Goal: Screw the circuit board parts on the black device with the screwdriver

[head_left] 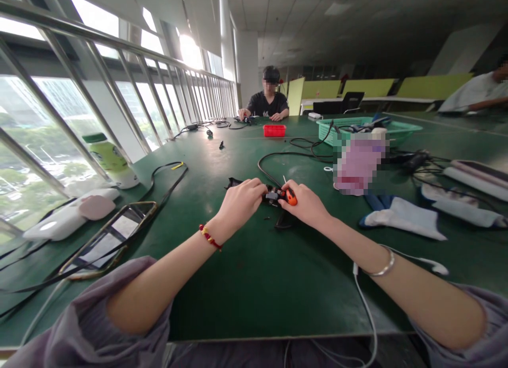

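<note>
Near the middle of the green table (238, 283), my left hand (243, 199) has its fingers closed on a small black device (272, 194) with grey parts. A dark end of it sticks out beyond the far side of that hand. My right hand (306, 203) is closed around a screwdriver (292, 197) with an orange and black handle, and its thin shaft points up and away. Those right fingertips are close against the device; whether they also grip it I cannot tell. A flat black piece (283, 220) lies just below the hands, with a tiny dark bit (266, 218) beside it.
Left: a phone (109, 241), a white device (71, 214), straps and a green-capped bottle (111, 159). Right: a blurred pink object (359, 164), gloves (405, 217), earphones (438, 266), cables and a green basket (327, 132). Ahead: a red box (274, 131) and a seated person (269, 100).
</note>
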Demonstrator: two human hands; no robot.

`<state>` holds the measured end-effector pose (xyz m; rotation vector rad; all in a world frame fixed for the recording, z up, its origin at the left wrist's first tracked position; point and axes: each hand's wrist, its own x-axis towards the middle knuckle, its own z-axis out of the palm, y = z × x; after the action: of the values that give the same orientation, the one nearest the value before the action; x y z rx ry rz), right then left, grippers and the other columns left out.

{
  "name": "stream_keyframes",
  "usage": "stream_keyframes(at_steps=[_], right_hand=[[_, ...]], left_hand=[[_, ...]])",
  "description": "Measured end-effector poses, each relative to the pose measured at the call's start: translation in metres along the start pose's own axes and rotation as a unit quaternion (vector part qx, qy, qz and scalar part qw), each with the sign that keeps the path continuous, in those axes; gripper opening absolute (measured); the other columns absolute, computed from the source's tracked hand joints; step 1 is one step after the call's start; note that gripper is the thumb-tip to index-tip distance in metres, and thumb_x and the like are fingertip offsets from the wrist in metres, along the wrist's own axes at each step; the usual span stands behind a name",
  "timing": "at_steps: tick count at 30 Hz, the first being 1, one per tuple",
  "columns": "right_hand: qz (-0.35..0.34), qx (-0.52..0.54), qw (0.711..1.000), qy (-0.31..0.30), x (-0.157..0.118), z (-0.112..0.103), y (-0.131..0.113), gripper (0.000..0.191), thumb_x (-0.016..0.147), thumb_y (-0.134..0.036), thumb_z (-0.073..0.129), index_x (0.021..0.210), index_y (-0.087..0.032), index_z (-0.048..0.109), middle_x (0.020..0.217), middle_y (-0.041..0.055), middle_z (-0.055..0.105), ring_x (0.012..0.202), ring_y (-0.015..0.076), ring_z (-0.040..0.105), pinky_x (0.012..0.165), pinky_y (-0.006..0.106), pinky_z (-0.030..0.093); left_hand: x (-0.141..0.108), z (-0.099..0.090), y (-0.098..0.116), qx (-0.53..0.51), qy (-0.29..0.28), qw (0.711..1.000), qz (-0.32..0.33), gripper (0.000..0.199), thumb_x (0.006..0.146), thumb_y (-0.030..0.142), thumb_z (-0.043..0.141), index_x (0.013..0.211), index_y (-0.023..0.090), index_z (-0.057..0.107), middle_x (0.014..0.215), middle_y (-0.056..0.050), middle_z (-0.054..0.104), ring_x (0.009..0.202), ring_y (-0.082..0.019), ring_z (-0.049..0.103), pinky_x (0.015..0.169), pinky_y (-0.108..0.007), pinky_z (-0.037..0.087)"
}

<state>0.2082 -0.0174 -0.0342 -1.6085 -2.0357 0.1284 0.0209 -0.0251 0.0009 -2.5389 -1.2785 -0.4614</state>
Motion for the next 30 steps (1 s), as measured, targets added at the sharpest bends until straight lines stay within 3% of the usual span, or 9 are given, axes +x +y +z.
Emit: stream_keyframes(at_steps=[2, 5, 12, 19, 25, 30], right_hand=[[-0.005, 0.000, 1.000, -0.004, 0.000, -0.001, 0.000, 0.028, 0.077, -0.034, 0.060, 0.103, -0.022, 0.056, 0.087, 0.0051, 0.058, 0.074, 0.0173, 0.055, 0.063, 0.025, 0.040], [-0.007, 0.004, 1.000, -0.011, 0.000, -0.002, 0.000, 0.029, 0.077, -0.033, 0.060, 0.104, -0.022, 0.055, 0.087, 0.0058, 0.058, 0.075, 0.0180, 0.055, 0.065, 0.026, 0.041], [-0.008, 0.004, 1.000, -0.025, 0.000, -0.004, -0.001, 0.030, 0.078, -0.032, 0.058, 0.106, -0.021, 0.054, 0.090, 0.0068, 0.058, 0.078, 0.0189, 0.056, 0.068, 0.027, 0.042], [-0.030, -0.009, 0.999, -0.022, 0.000, -0.004, -0.001, 0.031, 0.078, -0.030, 0.058, 0.108, -0.021, 0.055, 0.090, 0.0072, 0.060, 0.078, 0.0189, 0.055, 0.069, 0.028, 0.044], [-0.040, -0.005, 0.999, -0.021, -0.001, -0.005, -0.002, 0.031, 0.079, -0.028, 0.058, 0.108, -0.020, 0.054, 0.091, 0.0078, 0.062, 0.081, 0.0200, 0.056, 0.071, 0.030, 0.045], [-0.041, -0.007, 0.999, -0.021, -0.001, -0.005, -0.002, 0.031, 0.079, -0.029, 0.058, 0.108, -0.020, 0.055, 0.092, 0.0078, 0.063, 0.080, 0.0196, 0.056, 0.071, 0.030, 0.045]], left_hand=[[-0.007, -0.004, 0.007, -0.006, -0.050, 0.999, -0.014, 0.022, 0.089, 0.017, 0.047, 0.102, 0.020, 0.064, 0.100, -0.003, 0.065, 0.089, -0.018, 0.062, 0.067, -0.025, 0.047], [-0.015, -0.002, 0.018, 0.011, -0.110, 0.993, 0.035, 0.024, 0.088, 0.015, 0.048, 0.104, 0.020, 0.065, 0.099, -0.004, 0.065, 0.090, -0.019, 0.063, 0.068, -0.026, 0.048], [-0.015, 0.007, 0.030, 0.066, -0.139, 0.987, 0.043, 0.020, 0.085, 0.004, 0.048, 0.090, 0.014, 0.065, 0.094, -0.009, 0.064, 0.091, -0.021, 0.062, 0.067, -0.027, 0.049], [-0.010, 0.022, 0.007, -0.081, -0.056, 0.995, -0.012, 0.012, 0.078, 0.009, 0.053, 0.081, 0.017, 0.062, 0.086, -0.003, 0.064, 0.079, -0.017, 0.061, 0.065, -0.026, 0.047], [0.008, 0.040, 0.001, -0.165, 0.130, 0.978, -0.007, 0.010, 0.083, 0.018, 0.057, 0.084, 0.019, 0.067, 0.087, -0.003, 0.060, 0.084, -0.017, 0.055, 0.076, -0.031, 0.044], [0.017, 0.047, 0.003, -0.198, 0.137, 0.970, -0.037, 0.008, 0.081, 0.021, 0.063, 0.084, 0.021, 0.070, 0.087, -0.003, 0.056, 0.088, -0.018, 0.052, 0.078, -0.033, 0.043]])
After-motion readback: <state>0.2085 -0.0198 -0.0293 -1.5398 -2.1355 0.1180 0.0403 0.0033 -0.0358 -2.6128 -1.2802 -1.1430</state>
